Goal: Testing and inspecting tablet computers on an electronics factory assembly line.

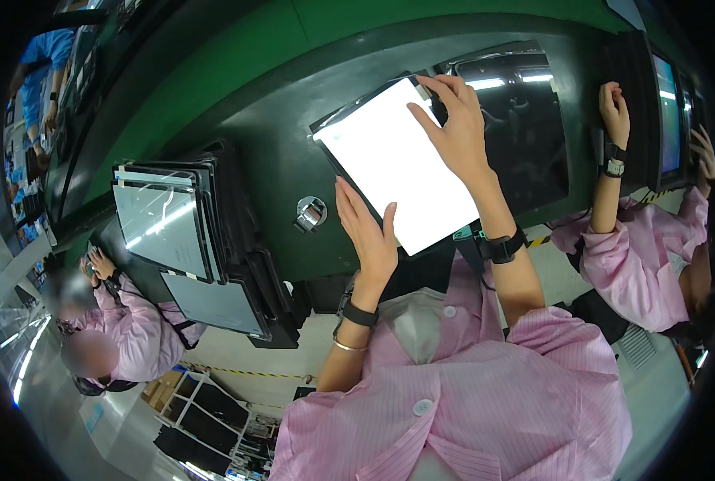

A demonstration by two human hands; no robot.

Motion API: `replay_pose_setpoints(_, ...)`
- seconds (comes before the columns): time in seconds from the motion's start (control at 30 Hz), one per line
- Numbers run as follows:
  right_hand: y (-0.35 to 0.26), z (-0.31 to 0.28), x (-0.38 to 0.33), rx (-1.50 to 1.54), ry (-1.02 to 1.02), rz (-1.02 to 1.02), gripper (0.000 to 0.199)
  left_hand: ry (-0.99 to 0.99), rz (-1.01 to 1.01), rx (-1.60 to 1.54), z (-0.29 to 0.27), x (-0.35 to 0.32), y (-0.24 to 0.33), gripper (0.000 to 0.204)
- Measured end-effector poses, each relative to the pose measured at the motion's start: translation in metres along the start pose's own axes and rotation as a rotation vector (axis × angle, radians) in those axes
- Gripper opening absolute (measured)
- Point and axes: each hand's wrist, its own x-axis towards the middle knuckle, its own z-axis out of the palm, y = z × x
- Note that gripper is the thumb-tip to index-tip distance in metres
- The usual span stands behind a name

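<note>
A bright white, glowing flat panel [401, 172] with a dark border along its upper left lies at a slant in front of me over the dark green table. My left hand [367, 232] holds its lower left edge, with the fingers along the side and the thumb over the face. At the upper right edge, my right hand [460, 132] grips the panel, its thumb reaching onto the lit face and its fingers near the top corner. The panel's underside is hidden, so I cannot tell whether it touches the table.
A dark glossy sheet [525, 128] lies just right of the panel. To the left are stacked flat panels [161, 220] and a small round metal object [311, 213]. A monitor [668, 112] stands at right, near a co-worker's hand [614, 112]. Other people sit at left.
</note>
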Motion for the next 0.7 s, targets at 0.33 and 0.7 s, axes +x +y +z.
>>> replay_pose_setpoints(0.33,0.006,0.009,0.002,0.033,-0.028,-0.006,0.04,0.073,-0.08,-0.172,-0.013,-0.005,-0.002,0.069)
replay_pose_setpoints(0.7,0.014,0.021,-0.009,-0.074,0.078,-0.158,0.04,-0.365,-0.246,-0.378,-0.038,-0.102,-0.002,0.04)
